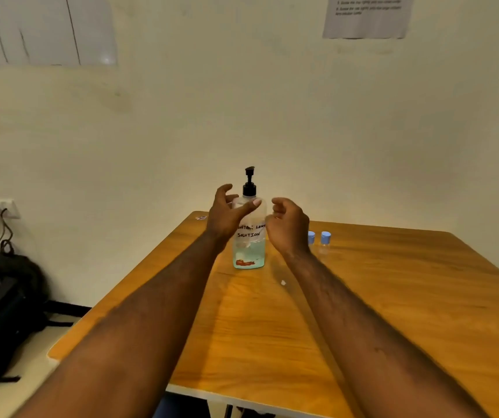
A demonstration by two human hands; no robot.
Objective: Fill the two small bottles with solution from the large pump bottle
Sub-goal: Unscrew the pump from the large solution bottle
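Atop the table [393, 312] stand one pump bottle [249, 251], two small bottles [311, 238] [325, 239].

a: what carries everything?
b: a wooden tabletop [393, 312], orange-brown, with rounded corners and a pale front edge.
a: what stands on it?
b: a pump bottle [249, 251], upright towards the far edge, clear with a black pump, bluish liquid low inside and handwriting on its front.
a: and to its right?
b: a left small bottle [311, 237] and a right small bottle [325, 238], blue-capped, upright, just beside each other.
a: any loose bits?
b: a white scrap [283, 282] nearer the front, and a small sticker [201, 218] at the far left corner.
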